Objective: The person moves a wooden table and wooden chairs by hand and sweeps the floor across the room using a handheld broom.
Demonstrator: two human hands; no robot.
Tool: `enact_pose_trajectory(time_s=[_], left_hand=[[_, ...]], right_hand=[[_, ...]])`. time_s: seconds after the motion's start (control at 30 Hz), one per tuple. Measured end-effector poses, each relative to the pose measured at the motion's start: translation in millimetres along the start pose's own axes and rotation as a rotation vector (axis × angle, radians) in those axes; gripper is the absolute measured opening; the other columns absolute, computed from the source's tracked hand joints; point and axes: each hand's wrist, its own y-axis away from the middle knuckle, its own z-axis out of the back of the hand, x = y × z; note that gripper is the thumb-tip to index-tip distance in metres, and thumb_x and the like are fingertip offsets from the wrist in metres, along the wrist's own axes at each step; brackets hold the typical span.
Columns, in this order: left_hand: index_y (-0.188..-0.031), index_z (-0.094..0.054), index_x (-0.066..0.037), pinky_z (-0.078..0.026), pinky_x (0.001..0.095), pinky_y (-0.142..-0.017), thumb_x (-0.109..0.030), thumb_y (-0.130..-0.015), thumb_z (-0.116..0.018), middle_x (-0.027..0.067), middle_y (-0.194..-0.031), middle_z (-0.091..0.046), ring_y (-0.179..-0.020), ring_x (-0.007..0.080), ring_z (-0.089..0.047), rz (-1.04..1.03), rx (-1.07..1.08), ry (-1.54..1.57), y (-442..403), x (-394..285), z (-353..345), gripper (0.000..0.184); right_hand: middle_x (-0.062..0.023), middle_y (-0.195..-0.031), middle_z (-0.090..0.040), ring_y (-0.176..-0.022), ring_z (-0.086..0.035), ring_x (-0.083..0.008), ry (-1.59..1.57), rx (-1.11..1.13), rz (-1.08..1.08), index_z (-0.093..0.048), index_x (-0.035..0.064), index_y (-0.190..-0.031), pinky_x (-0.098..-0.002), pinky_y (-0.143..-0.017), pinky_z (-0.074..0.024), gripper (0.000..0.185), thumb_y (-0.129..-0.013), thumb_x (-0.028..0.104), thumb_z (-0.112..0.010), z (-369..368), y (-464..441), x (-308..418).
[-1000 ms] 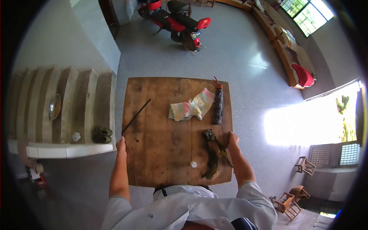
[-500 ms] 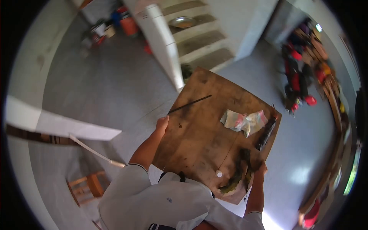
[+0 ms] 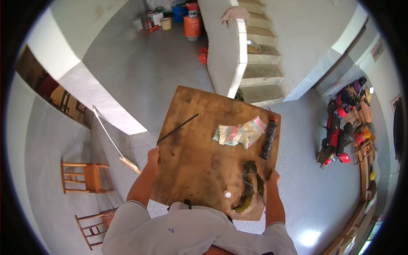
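A silver-coloured, round metal bowl [image 3: 253, 46] is seen on the pale concrete staircase [image 3: 264, 70], where a pinkish-brown cloth [image 3: 236, 14] is draped over the white side wall [image 3: 223, 46]. Beyond, an orange-red cylinder [image 3: 192, 27] is flanked by a blue container [image 3: 179, 12] and a beige bucket [image 3: 166, 23]. Two brown, slatted wooden chairs [image 3: 92, 177] are seen at left; a red-and-black motorbike [image 3: 333, 138] is parked at right on the smooth grey floor [image 3: 144, 63].

Wooden tabletop [image 3: 195, 161], left grip [image 3: 153, 155] and right grip [image 3: 273, 175] at opposite edges, 1 pastel cloth [image 3: 240, 133], perhaps a sock, on top.
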Motion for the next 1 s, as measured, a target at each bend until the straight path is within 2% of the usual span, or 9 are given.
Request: enact_pose_trajectory(time_s=[0.13, 0.3, 0.43, 0.5, 0.53, 0.6, 0.83, 0.93, 1.0], left_hand=[[-0.079, -0.054, 0.002, -0.040, 0.0349, -0.051, -0.028, -0.078, -0.045, 0.0092, -0.069, -0.053, -0.062, 0.0199, -0.052, -0.059, -0.084, -0.188, 58, 12, 43, 0.032], [-0.070, -0.054, 0.007, -0.038, 0.0362, -0.055, -0.033, -0.075, -0.043, 0.0156, -0.068, -0.055, -0.059, 0.0234, -0.051, -0.248, -0.172, -0.239, 119, -5, 49, 0.042], [-0.071, -0.054, 0.006, -0.037, 0.0355, -0.052, -0.032, -0.076, -0.044, 0.0134, -0.064, -0.054, -0.055, 0.0215, -0.050, -0.257, -0.183, -0.273, 168, -27, 59, 0.040], [-0.069, -0.054, 0.004, -0.036, 0.0339, -0.046, -0.031, -0.076, -0.045, 0.0107, -0.058, -0.051, -0.049, 0.0186, -0.047, -0.142, -0.189, -0.088, 192, -6, 50, 0.037], [-0.069, -0.054, 0.004, -0.036, 0.0339, -0.046, -0.031, -0.076, -0.045, 0.0107, -0.058, -0.051, -0.049, 0.0186, -0.047, -0.143, -0.174, -0.088, 188, 11, 42, 0.037], [-0.066, -0.053, 0.003, -0.034, 0.0329, -0.040, -0.029, -0.076, -0.045, 0.0081, -0.054, -0.048, -0.042, 0.0178, -0.043, -0.079, -0.126, 0.065, 167, 40, 39, 0.035], [-0.064, -0.052, 0.003, -0.035, 0.0361, -0.036, -0.033, -0.076, -0.042, 0.0120, -0.055, -0.049, -0.039, 0.0229, -0.046, -0.229, -0.198, -0.123, 142, 18, 56, 0.039], [-0.063, -0.052, 0.004, -0.038, 0.0377, -0.041, -0.037, -0.076, -0.040, 0.0146, -0.054, -0.049, -0.044, 0.0257, -0.049, -0.191, -0.221, -0.085, 135, 52, 52, 0.044], [-0.063, -0.052, 0.003, -0.040, 0.0377, -0.047, -0.036, -0.076, -0.037, 0.0167, -0.057, -0.051, -0.048, 0.0283, -0.050, -0.322, -0.316, -0.245, 114, 70, 55, 0.044]], right_hand=[[-0.0103, -0.078, -0.056, -0.069, -0.050, -0.0179, 0.048, 0.161, 0.116, -0.056, -0.0034, -0.078, -0.0342, -0.059, -0.0395, 0.023, -0.068, 0.016, -0.049, 5, 10, 30], [-0.0111, -0.072, -0.055, -0.064, -0.050, -0.0186, 0.098, 0.223, 0.294, -0.056, -0.0025, -0.074, -0.0339, -0.057, -0.0388, 0.022, -0.070, 0.017, -0.046, 27, 5, 42], [-0.0108, -0.069, -0.055, -0.061, -0.051, -0.0179, -0.005, 0.194, 0.228, -0.056, -0.0021, -0.071, -0.0338, -0.056, -0.0385, 0.023, -0.072, 0.017, -0.042, 36, 6, 45], [-0.0096, -0.066, -0.055, -0.059, -0.050, -0.0162, 0.361, 0.223, 0.614, -0.055, -0.0021, -0.070, -0.0338, -0.055, -0.0380, 0.024, -0.075, 0.015, -0.038, 26, -70, 6], [-0.0096, -0.066, -0.055, -0.059, -0.050, -0.0162, 0.361, 0.208, 0.613, -0.055, -0.0021, -0.070, -0.0338, -0.055, -0.0380, 0.024, -0.075, 0.015, -0.038, 43, -76, 4], [-0.0118, -0.074, -0.054, -0.067, -0.050, -0.0189, 0.127, 0.311, 0.397, -0.053, -0.0070, -0.076, -0.0335, -0.060, -0.0400, 0.027, -0.065, 0.018, -0.056, 54, -71, 2], [-0.0134, -0.076, -0.055, -0.069, -0.050, -0.0194, -0.065, 0.333, 0.288, -0.055, -0.0074, -0.078, -0.0341, -0.062, -0.0400, 0.030, -0.065, 0.020, -0.056, 16, -3, 38], [-0.0142, -0.076, -0.056, -0.070, -0.051, -0.0198, 0.029, 0.370, 0.373, -0.055, -0.0082, -0.078, -0.0342, -0.063, -0.0397, 0.032, -0.066, 0.022, -0.055, 34, -5, 30], [-0.0148, -0.076, -0.057, -0.070, -0.052, -0.0195, -0.153, 0.354, 0.343, -0.055, -0.0087, -0.078, -0.0332, -0.064, -0.0394, 0.033, -0.067, 0.022, -0.054, 34, -6, 24]])
